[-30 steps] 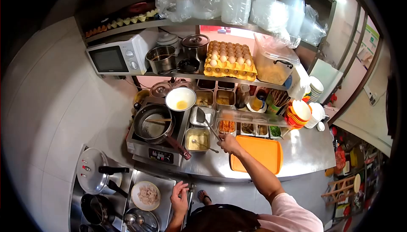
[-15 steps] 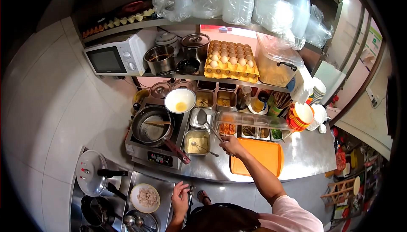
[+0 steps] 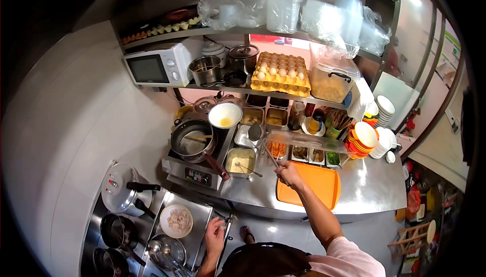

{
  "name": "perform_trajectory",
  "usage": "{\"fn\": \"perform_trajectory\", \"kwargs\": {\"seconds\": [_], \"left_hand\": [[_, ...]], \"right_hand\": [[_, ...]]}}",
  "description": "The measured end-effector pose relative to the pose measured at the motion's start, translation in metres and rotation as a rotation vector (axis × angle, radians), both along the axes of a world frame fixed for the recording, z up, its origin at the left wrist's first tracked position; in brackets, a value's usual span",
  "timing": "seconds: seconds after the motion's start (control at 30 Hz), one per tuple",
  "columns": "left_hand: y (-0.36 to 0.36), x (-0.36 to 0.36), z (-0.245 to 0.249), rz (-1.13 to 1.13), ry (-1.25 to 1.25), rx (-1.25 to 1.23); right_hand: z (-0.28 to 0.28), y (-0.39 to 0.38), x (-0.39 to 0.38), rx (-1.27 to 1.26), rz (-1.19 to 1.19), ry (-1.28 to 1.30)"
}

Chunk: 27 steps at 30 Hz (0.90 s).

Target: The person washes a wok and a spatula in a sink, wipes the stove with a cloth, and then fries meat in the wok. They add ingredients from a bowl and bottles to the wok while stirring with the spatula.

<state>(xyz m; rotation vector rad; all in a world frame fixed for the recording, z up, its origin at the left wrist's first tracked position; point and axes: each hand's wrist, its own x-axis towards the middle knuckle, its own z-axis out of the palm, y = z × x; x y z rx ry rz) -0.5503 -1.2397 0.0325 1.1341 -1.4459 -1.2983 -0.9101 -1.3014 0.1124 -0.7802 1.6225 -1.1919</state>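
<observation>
My right hand (image 3: 289,174) is closed around the handle of a ladle (image 3: 254,132), whose dark bowl is over a square metal tray (image 3: 244,141). Just left of that hand is a metal container (image 3: 233,169) of pale yellow contents with a spoon (image 3: 249,168) in it. Below the hand lies an orange tray (image 3: 316,186). My left hand (image 3: 215,235) hangs low near the side counter, fingers loosely bent and apart, holding nothing. A frying pan (image 3: 190,148) with chopsticks (image 3: 200,137) sits on the induction cooker (image 3: 195,176), beside a white bowl (image 3: 225,111) containing something yellow.
Condiment containers (image 3: 277,149) line the counter under a clear cover. Egg trays (image 3: 281,77), pots and a microwave (image 3: 152,67) fill the shelf above. Stacked bowls (image 3: 362,138) stand at right. At lower left are a pressure cooker (image 3: 119,188), pans and a plate of meat (image 3: 176,221).
The camera view has shifted, so the counter appears farther right and slightly higher. The ladle handle is steeper, its bowl still over the metal tray. My left hand has barely moved.
</observation>
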Motion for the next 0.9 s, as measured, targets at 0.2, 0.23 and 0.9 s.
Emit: {"fn": "perform_trajectory", "kwargs": {"seconds": [0.2, 0.23, 0.9], "left_hand": [[0.079, 0.034, -0.014, 0.145, -0.001, -0.003], [0.094, 0.041, -0.017, 0.182, -0.027, -0.011], [0.371, 0.234, -0.041, 0.568, -0.342, 0.226]], "right_hand": [[0.013, 0.048, 0.003, -0.151, 0.005, -0.337], [0.015, 0.059, 0.005, -0.148, 0.028, -0.343], [0.068, 0.166, 0.346, -0.013, 0.891, -0.641]]}}
